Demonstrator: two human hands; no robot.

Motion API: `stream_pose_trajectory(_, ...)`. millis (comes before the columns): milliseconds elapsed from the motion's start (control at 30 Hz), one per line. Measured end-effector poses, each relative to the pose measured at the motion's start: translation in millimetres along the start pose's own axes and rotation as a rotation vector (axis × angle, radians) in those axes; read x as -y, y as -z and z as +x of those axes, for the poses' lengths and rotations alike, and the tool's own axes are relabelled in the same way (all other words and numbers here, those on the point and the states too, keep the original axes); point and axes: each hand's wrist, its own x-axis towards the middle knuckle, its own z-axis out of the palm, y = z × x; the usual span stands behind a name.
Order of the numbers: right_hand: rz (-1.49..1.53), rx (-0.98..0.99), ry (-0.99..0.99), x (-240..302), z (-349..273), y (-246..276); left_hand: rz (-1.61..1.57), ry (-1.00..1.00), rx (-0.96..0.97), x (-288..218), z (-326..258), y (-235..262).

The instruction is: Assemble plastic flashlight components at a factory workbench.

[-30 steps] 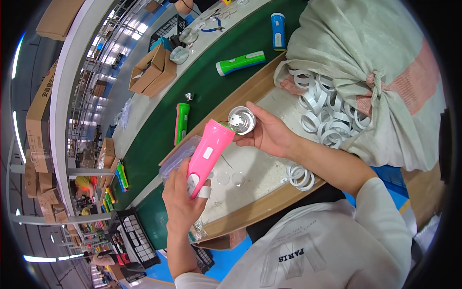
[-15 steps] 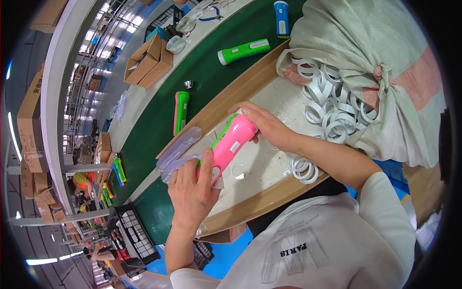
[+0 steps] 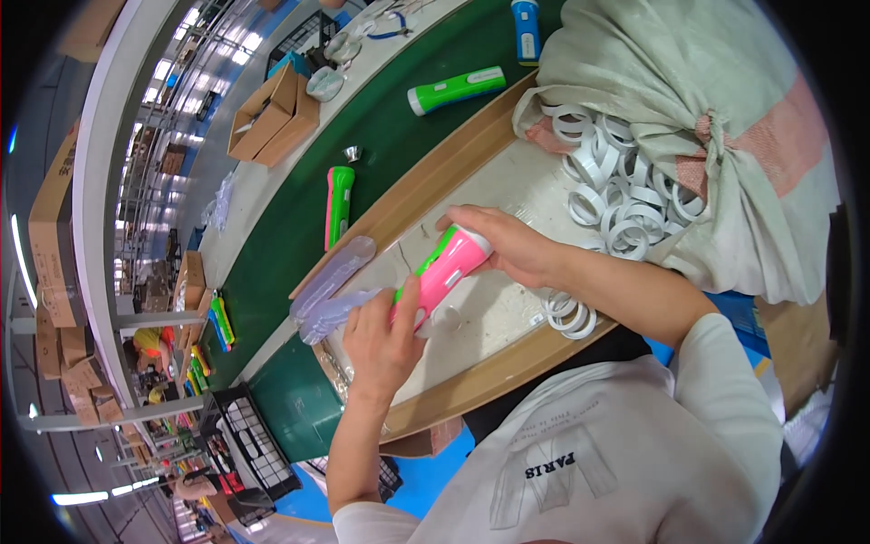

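A pink and green flashlight lies slantwise between my hands, its wide end up toward the right. My right hand wraps round that wide end, where a white rim shows. My left hand grips the narrow tail end, fingers along its sides. Below the flashlight is the pale bottom of a shallow cardboard tray. Clear purplish plastic pieces lie in the tray beside my left hand. Several loose white rings rest near my right forearm.
A woven sack at the right spills many white rings into the tray. On the green belt beyond lie a pink-green flashlight, a green one, a blue one and a small silver cup. An open carton stands farther back.
The flashlight has tilted and moved slightly down and right in my hands, showing more of its green side. My left hand has shifted right with it.
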Motion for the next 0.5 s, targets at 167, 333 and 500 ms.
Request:
stream_pose_trajectory(167,-0.445,0.333,0.932,-13,-26,-12,-0.769,0.296,0.164,-14,-13,42)
stream_pose_trajectory(333,-0.646,0.388,1.095,-11,-92,-39,-1.219,0.359,0.390,-22,-23,88)
stream_pose_trajectory(500,0.170,-0.016,-0.277,-11,-19,-16,0.086,-0.024,0.093,-27,-7,36)
